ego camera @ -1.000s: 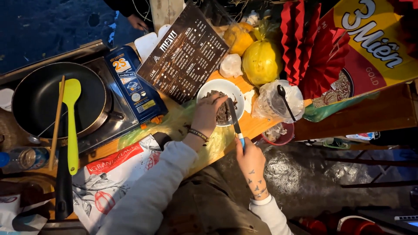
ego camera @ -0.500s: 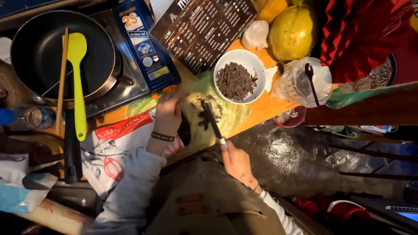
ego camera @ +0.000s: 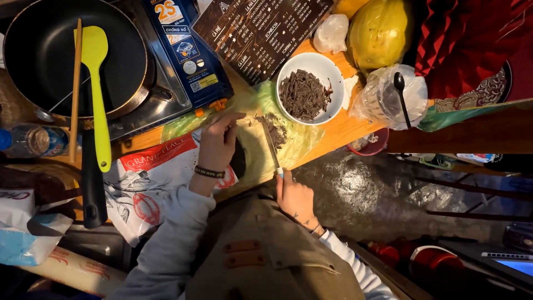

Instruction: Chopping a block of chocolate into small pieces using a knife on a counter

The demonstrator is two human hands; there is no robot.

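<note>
knife (ego camera: 271,145) clamped in right hand (ego camera: 294,195), blade now at chopped chocolate (ego camera: 276,129), left hand (ego camera: 217,145) fingers loose, holding nothing

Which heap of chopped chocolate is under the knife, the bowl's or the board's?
The small heap on the board, beside the knife in the right hand; the bigger heap fills the white bowl beyond it.

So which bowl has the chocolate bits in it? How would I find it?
Find the big black frying pan on the stove, then go right, past the dark printed card. Below the yellow fruit sits a round white bowl, the only dish filled with dark brown chopped pieces.
</note>
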